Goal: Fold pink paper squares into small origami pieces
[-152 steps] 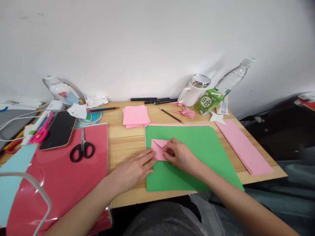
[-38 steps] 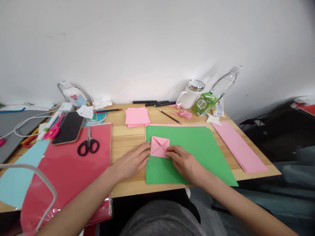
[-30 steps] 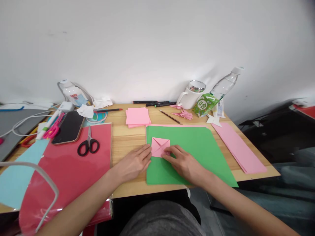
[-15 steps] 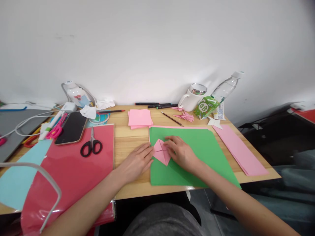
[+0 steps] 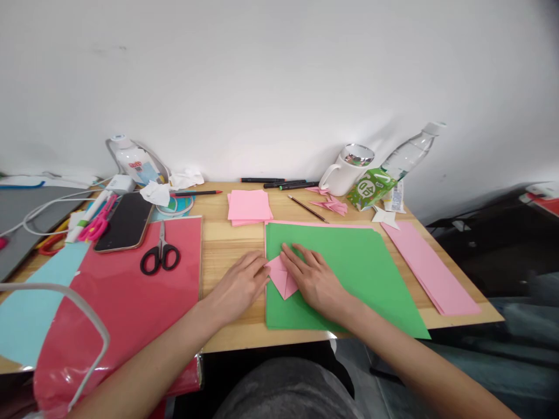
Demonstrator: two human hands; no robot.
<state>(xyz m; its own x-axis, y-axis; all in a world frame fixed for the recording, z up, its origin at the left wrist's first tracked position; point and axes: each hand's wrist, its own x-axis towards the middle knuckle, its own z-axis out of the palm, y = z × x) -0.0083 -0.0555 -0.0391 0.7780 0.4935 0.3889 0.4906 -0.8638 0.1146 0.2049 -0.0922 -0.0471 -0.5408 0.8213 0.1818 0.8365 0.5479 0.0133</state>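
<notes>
On a green sheet of paper [image 5: 349, 273] lies a folded pink paper [image 5: 283, 285], turned cornerwise with creases meeting near its middle. My left hand [image 5: 244, 282] has the paper's left corner at its fingertips, thumb and fingers drawn together. Fingers of my right hand [image 5: 315, 276] stretch over the right and upper part, pressing it against the green sheet and hiding that side. A stack of square pink sheets [image 5: 250, 205] sits behind, toward the wall.
Left are scissors [image 5: 161, 250], a phone [image 5: 124, 222] and a red plastic-covered sheet [image 5: 131, 308]. At the back stand a white mug [image 5: 347, 170], a green carton [image 5: 371, 189] and a bottle [image 5: 410, 152]. Pink strips [image 5: 430, 270] lie right, a pencil [image 5: 308, 208] behind.
My right hand has shifted left and now covers more of the pink paper. The paper has turned slightly and moved a little left. My left hand stays at its left corner.
</notes>
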